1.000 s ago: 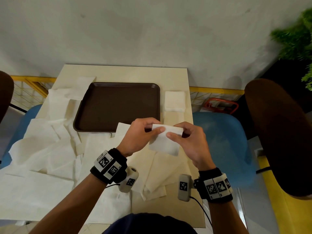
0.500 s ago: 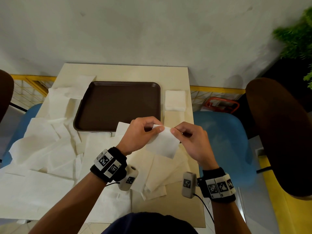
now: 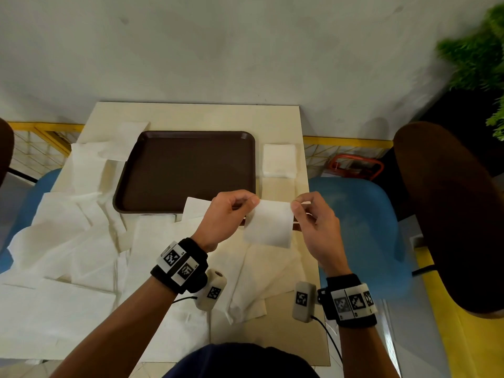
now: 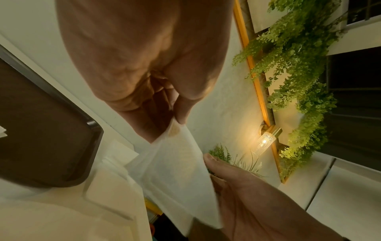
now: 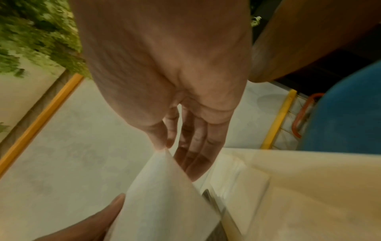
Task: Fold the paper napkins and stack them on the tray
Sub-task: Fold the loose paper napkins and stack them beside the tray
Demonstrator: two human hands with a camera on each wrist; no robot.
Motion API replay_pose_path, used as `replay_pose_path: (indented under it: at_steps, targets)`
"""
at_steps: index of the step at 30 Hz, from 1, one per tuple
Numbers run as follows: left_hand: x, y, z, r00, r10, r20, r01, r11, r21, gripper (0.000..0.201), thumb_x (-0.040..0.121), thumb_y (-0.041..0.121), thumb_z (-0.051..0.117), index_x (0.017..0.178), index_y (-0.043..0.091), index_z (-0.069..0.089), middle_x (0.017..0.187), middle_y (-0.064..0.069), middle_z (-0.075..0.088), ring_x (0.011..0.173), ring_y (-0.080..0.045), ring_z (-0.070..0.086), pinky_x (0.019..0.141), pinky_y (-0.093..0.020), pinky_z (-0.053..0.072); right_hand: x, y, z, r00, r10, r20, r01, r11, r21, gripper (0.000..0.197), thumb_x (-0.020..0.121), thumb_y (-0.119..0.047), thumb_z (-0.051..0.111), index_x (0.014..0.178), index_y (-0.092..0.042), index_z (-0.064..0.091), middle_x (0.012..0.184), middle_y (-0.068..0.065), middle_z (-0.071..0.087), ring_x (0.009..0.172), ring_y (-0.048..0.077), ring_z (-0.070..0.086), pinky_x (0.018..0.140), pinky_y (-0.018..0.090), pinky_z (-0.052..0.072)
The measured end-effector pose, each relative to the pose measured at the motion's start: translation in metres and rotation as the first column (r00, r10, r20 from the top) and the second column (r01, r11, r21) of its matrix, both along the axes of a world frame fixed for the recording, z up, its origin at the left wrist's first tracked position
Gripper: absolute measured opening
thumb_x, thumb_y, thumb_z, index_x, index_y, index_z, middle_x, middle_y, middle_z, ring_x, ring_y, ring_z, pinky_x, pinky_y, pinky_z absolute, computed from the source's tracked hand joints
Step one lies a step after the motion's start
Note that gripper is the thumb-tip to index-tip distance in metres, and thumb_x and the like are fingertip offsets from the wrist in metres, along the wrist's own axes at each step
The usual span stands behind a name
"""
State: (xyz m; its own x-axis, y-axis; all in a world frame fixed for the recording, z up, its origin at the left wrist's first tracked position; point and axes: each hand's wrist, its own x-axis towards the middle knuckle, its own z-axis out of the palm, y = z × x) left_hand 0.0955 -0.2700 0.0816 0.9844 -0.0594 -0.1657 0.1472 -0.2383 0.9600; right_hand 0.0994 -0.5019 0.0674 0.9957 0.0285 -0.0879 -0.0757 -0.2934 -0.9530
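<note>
A small white folded napkin (image 3: pixel 268 226) hangs in the air above the table's right side, just in front of the brown tray (image 3: pixel 185 170). My left hand (image 3: pixel 252 201) pinches its top left corner and my right hand (image 3: pixel 296 206) pinches its top right corner. The left wrist view shows the napkin (image 4: pixel 179 172) held between thumb and fingers, with the right hand (image 4: pixel 237 187) beside it. In the right wrist view the napkin (image 5: pixel 164 195) hangs from my thumb and finger. The tray holds no napkins.
Several unfolded white napkins (image 3: pixel 68 241) lie spread over the table's left and front. A small stack of folded napkins (image 3: pixel 279 160) sits right of the tray. Blue chairs (image 3: pixel 362 227) flank the table (image 3: pixel 196 115), a brown chair back (image 3: pixel 447 214) stands at right.
Both hands have moved apart along the napkin's top edge, from pinching near its middle to holding its two upper corners. The napkin now hangs flatter and slightly further right.
</note>
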Motion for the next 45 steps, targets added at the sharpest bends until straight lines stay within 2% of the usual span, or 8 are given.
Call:
replay_pose_path:
  at_steps: [5,16,20,22,27,33,38,45]
  targets:
    - [0.013,-0.001,-0.011,0.992,0.125,-0.006,-0.125,0.992,0.023,0.016,0.107,0.026,0.065,0.101,0.018,0.078,0.095,0.001,0.079,0.093,-0.026,0.075,0.085,-0.049,0.062,0.0,0.002,-0.003,0.984,-0.016,-0.179,0.023,0.999,0.038,0.036,0.095,-0.019,0.082,0.114,-0.026,0.053,0.1,-0.002,0.082,0.095,0.012,0.078,0.084,0.034,0.066]
    - [0.062,-0.023,-0.053,0.983,0.155,-0.1,-0.133,0.972,0.196,0.038,0.091,0.026,0.084,0.117,0.018,0.057,0.102,-0.002,0.073,0.094,-0.016,0.073,0.076,-0.031,0.064,0.051,0.002,-0.047,0.981,-0.185,-0.063,0.17,0.965,-0.199,0.021,0.091,-0.017,0.081,0.087,-0.03,0.065,0.08,-0.008,0.079,0.08,0.012,0.077,0.089,0.04,0.063]
    - [0.087,-0.035,-0.068,0.997,0.077,-0.03,-0.06,0.924,0.377,0.034,0.093,0.013,0.077,0.114,0.02,0.052,0.087,-0.009,0.067,0.089,-0.023,0.064,0.078,-0.036,0.059,0.077,0.003,-0.062,0.994,-0.11,-0.018,0.098,0.937,-0.337,0.017,0.098,-0.007,0.071,0.093,-0.022,0.067,0.085,-0.001,0.078,0.082,0.014,0.071,0.079,0.001,0.041]
    - [0.098,-0.041,-0.074,0.999,0.018,-0.049,0.007,0.879,0.477,0.03,0.096,0.014,0.071,0.12,0.02,0.055,0.092,-0.01,0.065,0.093,-0.023,0.06,0.081,-0.038,0.056,0.09,0.002,-0.067,0.994,-0.094,-0.047,0.068,0.918,-0.391,0.014,0.101,-0.004,0.064,0.102,-0.017,0.069,0.09,0.005,0.075,0.08,0.005,0.061,0.07,-0.004,0.036]
    - [0.114,-0.054,-0.085,0.985,-0.061,-0.164,0.154,0.745,0.649,0.041,0.103,0.016,0.064,0.143,0.02,0.056,0.131,-0.018,0.06,0.12,-0.037,0.063,0.101,-0.046,0.056,0.118,0.003,-0.081,0.994,-0.064,-0.088,0.009,0.855,-0.518,0.019,0.105,-0.006,0.059,0.109,-0.021,0.07,0.099,0.01,0.071,0.084,0.021,0.069,0.073,0.031,0.059]
    - [0.115,-0.056,-0.091,0.969,-0.17,-0.177,0.245,0.587,0.772,0.034,0.104,0.004,0.052,0.138,0.005,0.054,0.137,-0.02,0.051,0.123,-0.043,0.058,0.104,-0.049,0.049,0.118,0.011,-0.085,0.995,-0.023,-0.099,-0.045,0.773,-0.633,0.024,0.103,-0.006,0.056,0.115,-0.018,0.073,0.119,0.015,0.069,0.101,0.033,0.067,0.084,0.039,0.057]
    - [0.109,-0.048,-0.08,0.981,-0.158,-0.114,0.192,0.69,0.697,0.038,0.101,0.017,0.069,0.137,0.01,0.06,0.136,-0.012,0.055,0.119,-0.031,0.061,0.105,-0.045,0.053,0.107,0.012,-0.081,0.998,-0.015,-0.063,-0.027,0.787,-0.616,0.023,0.103,-0.01,0.063,0.123,-0.016,0.071,0.126,0.013,0.065,0.108,0.032,0.067,0.092,0.042,0.058]
    - [0.047,-0.018,-0.063,0.989,-0.146,0.039,0.104,0.844,0.526,0.008,0.097,0.021,0.074,0.105,0.019,0.073,0.091,0.007,0.065,0.08,-0.006,0.063,0.079,-0.028,0.057,0.055,0.011,-0.078,0.997,0.074,0.009,-0.06,0.865,-0.498,0.007,0.101,-0.023,0.069,0.095,-0.024,0.073,0.09,-0.006,0.073,0.082,0.013,0.067,0.075,0.034,0.058]
